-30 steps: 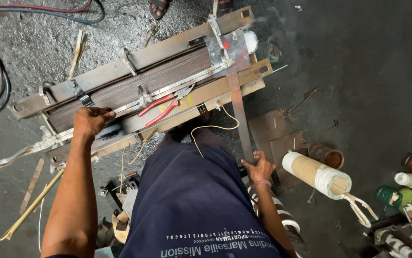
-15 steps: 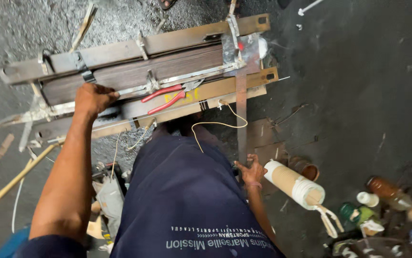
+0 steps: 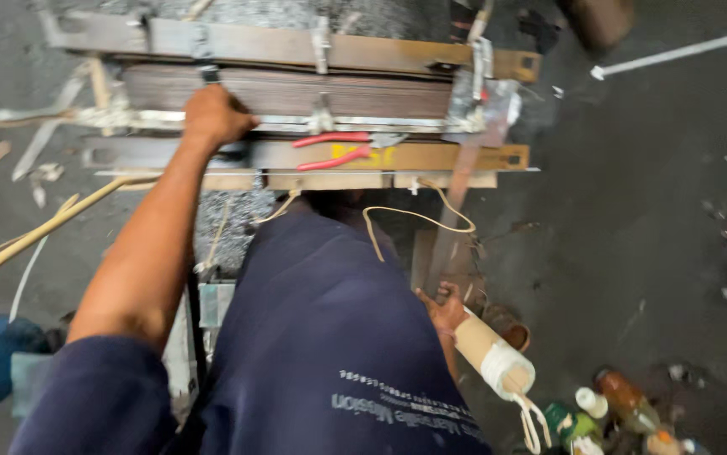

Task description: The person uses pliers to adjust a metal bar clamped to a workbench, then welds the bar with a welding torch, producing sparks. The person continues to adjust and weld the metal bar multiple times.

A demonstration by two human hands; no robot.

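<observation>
A: Starting at the frame's left end?

B: The left hand [image 3: 216,116] rests on the long metal frame [image 3: 296,93], fingers curled over its plates; the grip itself is hidden.

A: Right of that hand?

B: Red-handled pliers [image 3: 334,149] lie on the frame.

A: And below the frame's right end?

B: The right hand [image 3: 445,307], half hidden by the torso, fingers closed on something blurred, just beside a paper roll [image 3: 494,358].

We wear a dark navy short-sleeved shirt with small pale lettering printed across its lower front, the sleeve ending above the elbow and leaving the forearm bare down to our left hand [image 3: 216,116], while our right hand [image 3: 446,308] shows bare beside the shirt's edge.
</observation>
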